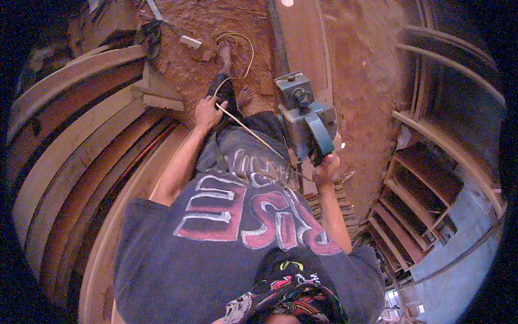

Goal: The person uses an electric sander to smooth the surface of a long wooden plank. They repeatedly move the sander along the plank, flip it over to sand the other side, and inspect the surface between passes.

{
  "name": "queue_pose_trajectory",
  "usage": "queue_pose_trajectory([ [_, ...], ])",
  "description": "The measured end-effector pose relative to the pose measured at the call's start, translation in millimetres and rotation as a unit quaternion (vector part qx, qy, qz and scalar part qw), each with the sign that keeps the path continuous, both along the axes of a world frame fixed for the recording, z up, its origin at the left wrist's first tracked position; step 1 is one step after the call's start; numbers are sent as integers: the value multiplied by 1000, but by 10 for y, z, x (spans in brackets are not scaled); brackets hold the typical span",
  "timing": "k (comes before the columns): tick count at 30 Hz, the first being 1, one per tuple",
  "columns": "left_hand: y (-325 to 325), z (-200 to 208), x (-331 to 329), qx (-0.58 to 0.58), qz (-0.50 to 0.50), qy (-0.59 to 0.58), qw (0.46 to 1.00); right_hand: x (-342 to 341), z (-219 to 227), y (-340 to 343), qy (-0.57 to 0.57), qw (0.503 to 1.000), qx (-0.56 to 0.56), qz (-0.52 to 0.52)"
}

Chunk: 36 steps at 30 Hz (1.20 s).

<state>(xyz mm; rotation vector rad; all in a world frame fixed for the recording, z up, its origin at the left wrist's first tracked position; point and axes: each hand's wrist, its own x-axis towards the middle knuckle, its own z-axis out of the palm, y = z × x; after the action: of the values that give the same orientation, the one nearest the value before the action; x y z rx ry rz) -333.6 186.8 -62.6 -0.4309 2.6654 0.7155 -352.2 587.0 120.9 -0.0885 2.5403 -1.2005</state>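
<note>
My right hand [327, 169] is closed around the rear handle of a teal electric planer [307, 116], which rests on or just over a long wooden board [303, 38]. The planer's front plate and knob point away from me. To the left, my left hand [209, 112] grips the pale power cord [249, 129]. One stretch of cord runs slantwise across my body toward the planer's back end. Beyond my left hand the cord loops over the ground near my bare foot [225, 52]. The planer's underside and my right palm are hidden.
Long planks [70, 146] lean and stack along the left side. A white block [190, 41] lies on the reddish-brown, shaving-strewn ground [183, 21]. On the right are more timber pieces [415, 183] and a light-blue surface [448, 264].
</note>
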Motion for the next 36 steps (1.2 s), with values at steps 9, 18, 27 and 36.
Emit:
queue_pose_trajectory([
  [9,-13,-58,43,-10,36,-75,996,-2264,-42,-1340,184,976,-74,-85],
  [18,49,-71,130,14,97,-56,994,-1884,65,-1027,45,985,-121,-111],
  [27,51,57,-21,-14,18,16,1000,-202,113,-185,-19,985,-110,-130],
  [36,38,44,78,14,97,-22,995,-2871,359,-1478,186,975,123,-23],
])
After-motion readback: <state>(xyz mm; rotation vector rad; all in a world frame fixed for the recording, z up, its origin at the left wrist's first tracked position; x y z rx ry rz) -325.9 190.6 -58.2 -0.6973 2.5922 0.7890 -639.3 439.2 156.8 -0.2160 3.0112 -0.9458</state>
